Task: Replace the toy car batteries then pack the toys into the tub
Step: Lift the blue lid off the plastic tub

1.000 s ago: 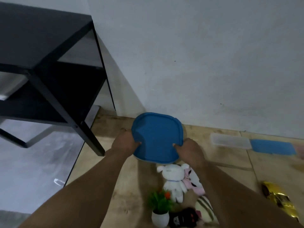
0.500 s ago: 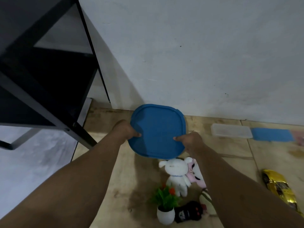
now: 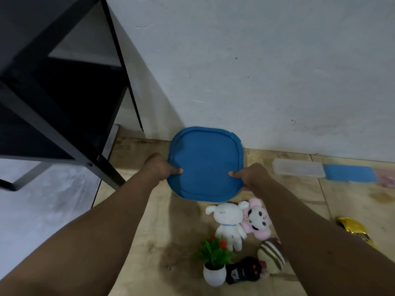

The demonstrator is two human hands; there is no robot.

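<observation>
I hold a square tub with a blue lid (image 3: 205,162) above the floor near the wall. My left hand (image 3: 159,168) grips its left edge and my right hand (image 3: 252,176) grips its right edge, thumbs on the lid. The tub's body is hidden under the lid. On the floor below lie a white plush bunny (image 3: 227,223), a pink and white plush (image 3: 257,221), a striped plush (image 3: 271,256) and a black plush (image 3: 243,271). A gold toy car (image 3: 355,230) lies at the right, partly behind my right arm.
A black shelf unit (image 3: 53,86) stands at the left, its leg close to my left hand. A small potted fake plant (image 3: 214,262) stands by the plush toys. A clear flat box (image 3: 298,167) and a blue lid (image 3: 349,173) lie along the wall at the right.
Both hands have kept hold of the blue-lidded tub and raised it slightly toward the wall. The view has shifted, so the shelf looms larger at the left.
</observation>
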